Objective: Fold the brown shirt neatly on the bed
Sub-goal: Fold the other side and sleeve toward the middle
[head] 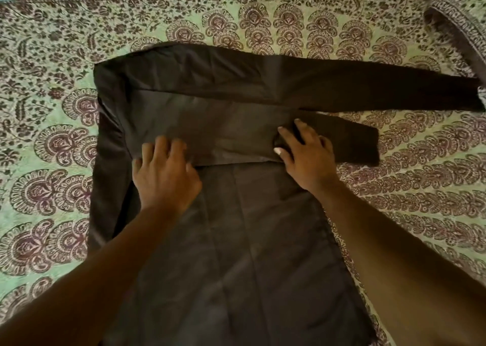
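Brown shirt [236,125] spread flat on the patterned bed [394,193], sleeves folded across toward the right, left hand [164,177] pressing it with fingers relaxed, right hand [305,153] flat on the folded sleeve, fingers spread

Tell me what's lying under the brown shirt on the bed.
Around the brown shirt a green patterned bedspread shows, running under it. Both hands, left and right, rest on top. Anything else beneath is covered.

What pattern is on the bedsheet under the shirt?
The bedsheet is pale green with dark maroon-brown floral and fan motifs, clear in the head view.
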